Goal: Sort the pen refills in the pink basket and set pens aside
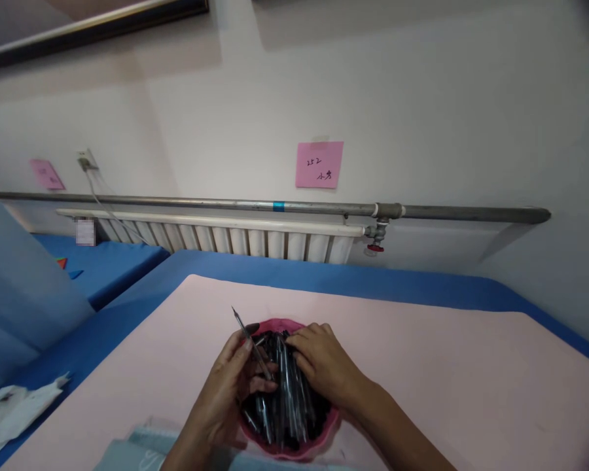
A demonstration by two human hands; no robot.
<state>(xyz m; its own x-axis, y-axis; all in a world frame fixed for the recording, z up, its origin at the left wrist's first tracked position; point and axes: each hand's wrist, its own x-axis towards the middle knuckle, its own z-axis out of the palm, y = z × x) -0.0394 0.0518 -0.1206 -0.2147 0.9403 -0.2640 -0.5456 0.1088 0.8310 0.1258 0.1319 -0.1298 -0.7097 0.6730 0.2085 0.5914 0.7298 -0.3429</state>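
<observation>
A clear-barrelled pen [243, 326] is in my left hand [235, 369], held between thumb and fingers. Its thin point slants up and to the left, and no cap covers it. Right beneath the hands stands a round pink basket [324, 437] full of pen parts [287, 392], mostly clear barrels and black pieces. My right hand [324, 360] reaches over the basket's right rim. Its fingers are bent in at the pens near the top; whatever lies between the fingertips is hidden. A small dark piece [252, 328] shows beside my left fingertips.
The basket rests on a pink sheet [422, 379] over a blue table [373, 278]. Grey-blue cloth [137, 451] lies near me, white tissue [17, 412] at far left. Behind run a radiator [255, 241] and a pipe [201, 204] with a red valve [375, 248].
</observation>
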